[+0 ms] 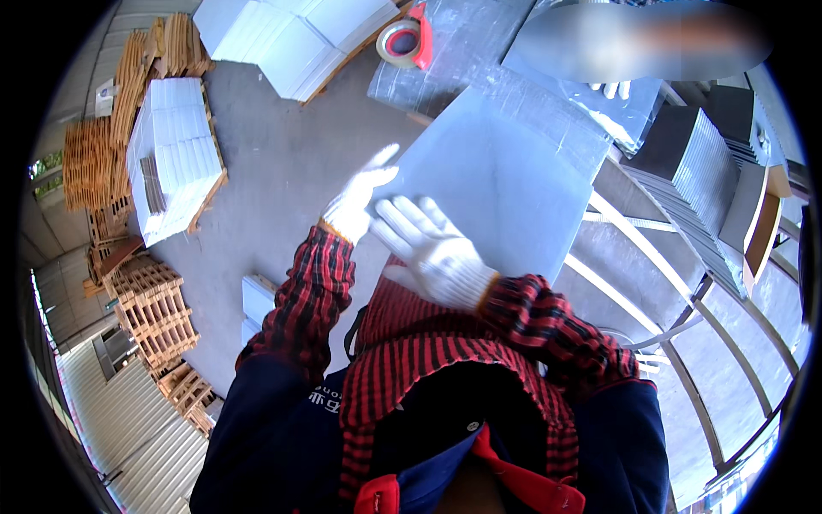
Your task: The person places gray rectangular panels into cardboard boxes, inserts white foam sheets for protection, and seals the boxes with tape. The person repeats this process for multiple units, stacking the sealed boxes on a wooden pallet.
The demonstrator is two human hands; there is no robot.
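A pale grey-blue flat sheet (501,163) lies in front of me on a metal-topped table (462,43). My left hand (360,195), in a white knit glove, is at the sheet's left corner with its fingers stretched out. My right hand (437,253), gloved the same way, is flat with its fingers extended over the sheet's near left edge. Neither hand grips anything that I can see. Whether the palms press on the sheet cannot be told. Red-and-black checked sleeves cover both forearms.
A red tape dispenser (407,41) sits on the table's far left. At the far right, a co-worker's white-gloved hand (611,88) is by a film-covered sheet. Dark stacked panels (689,158) stand right of the metal frame (629,257). White stacks (175,163) and wooden pallets (152,313) line the left.
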